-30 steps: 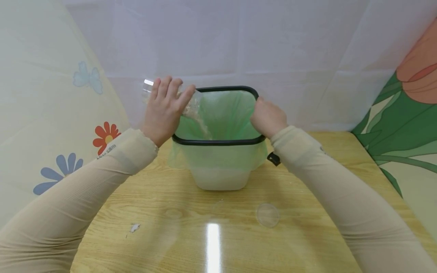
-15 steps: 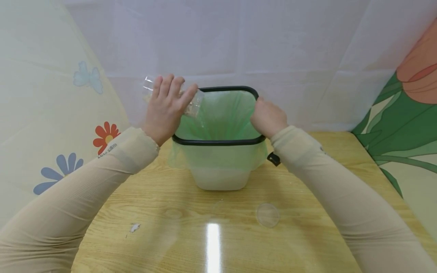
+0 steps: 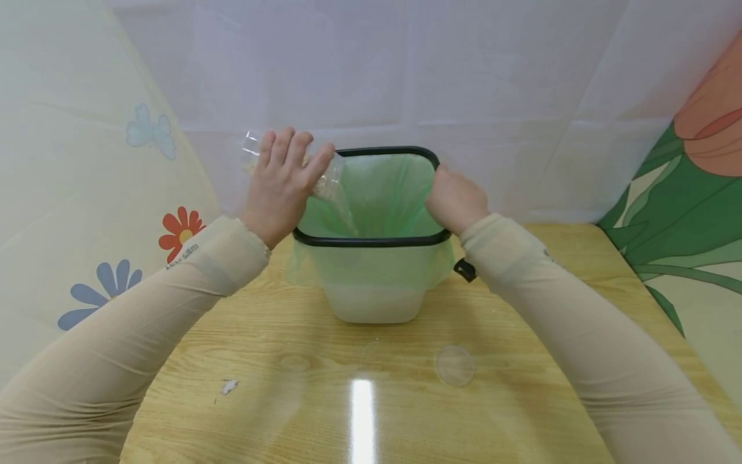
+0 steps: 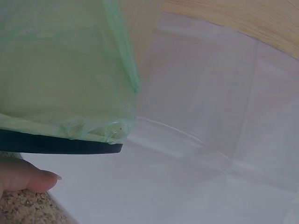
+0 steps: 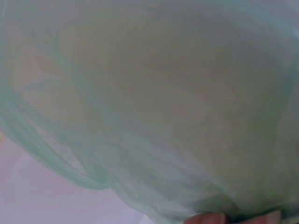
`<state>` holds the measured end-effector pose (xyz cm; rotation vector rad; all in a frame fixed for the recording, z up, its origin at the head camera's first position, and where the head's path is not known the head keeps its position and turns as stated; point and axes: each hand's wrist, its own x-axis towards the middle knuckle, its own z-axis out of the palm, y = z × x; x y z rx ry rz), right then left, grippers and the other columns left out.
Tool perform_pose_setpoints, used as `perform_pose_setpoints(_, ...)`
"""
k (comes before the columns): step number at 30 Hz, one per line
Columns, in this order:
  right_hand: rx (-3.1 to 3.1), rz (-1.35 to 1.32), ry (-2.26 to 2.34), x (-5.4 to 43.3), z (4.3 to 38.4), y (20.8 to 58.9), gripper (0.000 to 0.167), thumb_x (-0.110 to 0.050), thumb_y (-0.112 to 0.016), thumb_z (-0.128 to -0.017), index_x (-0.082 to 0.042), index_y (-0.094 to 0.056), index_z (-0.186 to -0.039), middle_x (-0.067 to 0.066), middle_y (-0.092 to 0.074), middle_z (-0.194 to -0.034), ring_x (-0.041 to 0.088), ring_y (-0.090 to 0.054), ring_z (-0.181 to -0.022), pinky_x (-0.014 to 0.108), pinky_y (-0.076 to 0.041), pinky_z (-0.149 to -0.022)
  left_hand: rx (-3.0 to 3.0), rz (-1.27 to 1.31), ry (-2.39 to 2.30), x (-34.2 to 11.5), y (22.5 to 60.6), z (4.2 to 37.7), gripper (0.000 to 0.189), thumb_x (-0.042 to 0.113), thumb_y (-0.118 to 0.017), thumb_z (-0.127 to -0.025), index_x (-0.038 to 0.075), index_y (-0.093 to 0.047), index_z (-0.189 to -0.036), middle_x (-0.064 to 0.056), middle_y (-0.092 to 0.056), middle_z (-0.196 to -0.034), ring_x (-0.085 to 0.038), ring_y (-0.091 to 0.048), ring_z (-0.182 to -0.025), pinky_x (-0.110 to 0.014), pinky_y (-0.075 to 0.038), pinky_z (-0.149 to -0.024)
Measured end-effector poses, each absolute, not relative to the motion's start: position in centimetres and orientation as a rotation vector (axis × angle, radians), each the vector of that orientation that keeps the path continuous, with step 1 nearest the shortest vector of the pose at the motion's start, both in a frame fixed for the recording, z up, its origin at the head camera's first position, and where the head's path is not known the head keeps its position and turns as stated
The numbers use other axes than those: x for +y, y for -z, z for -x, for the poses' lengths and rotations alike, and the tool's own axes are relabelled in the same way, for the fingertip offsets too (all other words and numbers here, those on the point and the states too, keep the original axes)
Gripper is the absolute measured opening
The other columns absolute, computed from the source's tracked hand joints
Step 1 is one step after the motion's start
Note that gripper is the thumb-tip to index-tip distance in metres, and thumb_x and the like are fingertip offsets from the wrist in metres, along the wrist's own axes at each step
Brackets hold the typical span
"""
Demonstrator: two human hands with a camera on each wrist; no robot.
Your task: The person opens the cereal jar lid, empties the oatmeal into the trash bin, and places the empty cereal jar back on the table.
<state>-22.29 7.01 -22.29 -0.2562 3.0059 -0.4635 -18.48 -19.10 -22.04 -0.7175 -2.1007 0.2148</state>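
Observation:
In the head view my left hand (image 3: 279, 183) grips a clear plastic jar (image 3: 250, 149), tipped with its mouth over the left side of a trash bin. Pale brown flakes (image 3: 346, 216) stream from it into the green bag (image 3: 385, 187) lining the bin. In the left wrist view, the thumb (image 4: 35, 179) lies along the jar, with flakes (image 4: 30, 207) showing through its wall. My right hand (image 3: 456, 198) holds the right side of the bin's black rim (image 3: 371, 242); in the right wrist view its fingertips (image 5: 208, 218) show at the bottom, by the bag.
The whitish bin body (image 3: 377, 303) stands on a wooden table (image 3: 290, 412). A clear round lid (image 3: 455, 366) lies in front of it, to the right. A small black piece (image 3: 465, 269) shows beside the right wrist. White cloth (image 3: 371, 64) hangs behind.
The stream of flakes thinned half a second ago and runs fuller now, as the left hand shifts the jar slightly. The right hand and bin stay put.

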Motion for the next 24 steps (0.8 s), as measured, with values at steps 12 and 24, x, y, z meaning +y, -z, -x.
perform_pose_setpoints(12,3.013,0.275,0.483,7.12,22.29,22.38,0.059,-0.003,-0.036,-0.093,0.013,-0.020,-0.147,0.018,-0.056,-0.078,0.022,-0.045,-0.056,0.031,-0.039,-0.045,-2.087,0.724,-0.202,-19.12,22.21,18.56,0.048,-0.021,-0.039,-0.085,0.005,-0.049,-0.124,-0.024,-0.046,-0.115,-0.044,-0.042,-0.111,-0.058,-0.035,-0.100)
perform_pose_setpoints(24,2.998,0.254,0.476,7.04,22.36,22.30,0.059,-0.002,-0.031,-0.093,0.011,-0.016,-0.149,0.019,-0.058,-0.079,0.017,-0.037,-0.051,0.028,-0.034,-0.044,-2.051,0.719,-0.231,-19.05,22.28,18.73,0.047,-0.020,-0.038,-0.085,0.006,-0.049,-0.122,-0.022,-0.046,-0.113,-0.042,-0.042,-0.109,-0.057,-0.037,-0.098)
